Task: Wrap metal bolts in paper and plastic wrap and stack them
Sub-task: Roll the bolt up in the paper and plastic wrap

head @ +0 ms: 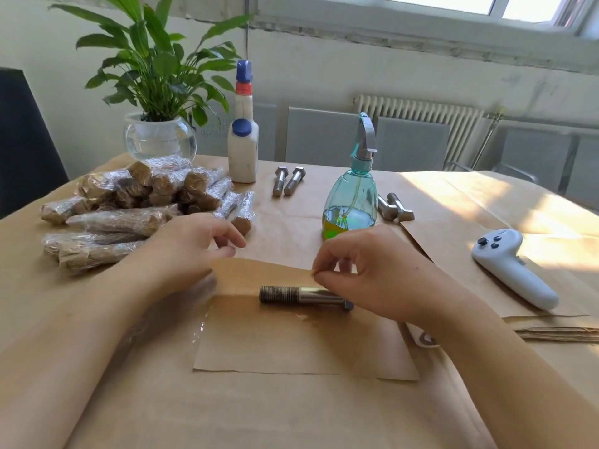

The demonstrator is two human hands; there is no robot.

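Nearest, a sheet of brown paper [291,345] lying flat on the paper-covered table [227,416], with a film of plastic wrap [202,325] glinting at its left edge. On the sheet's far part, one bare bolt [291,294] on its side, threaded end to the left, head to the right under the right hand. Far edge of the sheet lifted and curling toward the bolt. Right hand [372,277] pinching that edge's right corner between thumb and forefinger, other fingers loosely bent. Left hand [194,247] at the edge's left corner, fingers curled, thumb and forefinger close together; actual grip on the paper hard to tell. Right of the hands, a white controller [512,267] and a pile of cut paper sheets [557,333]. Beyond the left hand, a heap of wrapped bolts [142,202]. Farther on, a teal spray bottle [351,196], two bare bolts [288,180] left of it, two more [393,207] just right. Farthest, a white bottle [243,147] and a potted plant [158,92]
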